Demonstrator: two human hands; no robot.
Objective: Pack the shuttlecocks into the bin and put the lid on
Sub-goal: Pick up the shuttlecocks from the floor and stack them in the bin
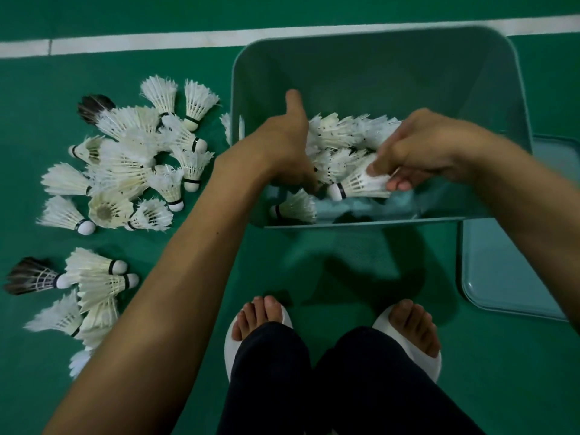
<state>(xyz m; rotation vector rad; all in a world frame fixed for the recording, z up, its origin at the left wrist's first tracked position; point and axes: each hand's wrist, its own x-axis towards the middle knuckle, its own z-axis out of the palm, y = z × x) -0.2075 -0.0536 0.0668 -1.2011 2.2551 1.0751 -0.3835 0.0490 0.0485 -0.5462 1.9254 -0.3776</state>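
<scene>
A teal plastic bin (392,67) stands on the green floor ahead of me, with several white shuttlecocks (342,133) piled in its near half. My right hand (426,149) is inside the bin, fingers closed on the feathers of a white shuttlecock (361,183) with its cork pointing left. My left hand (282,146) reaches in over the bin's left wall, thumb up, its fingers down among the shuttlecocks and hidden. A heap of white shuttlecocks (125,164) lies on the floor to the left. The teal lid (508,271) lies flat to the bin's right.
A smaller cluster of shuttlecocks (91,287), one with dark feathers (28,276), lies at the lower left. My feet in white slippers (332,328) stand just in front of the bin. A white court line (141,43) runs across the floor behind.
</scene>
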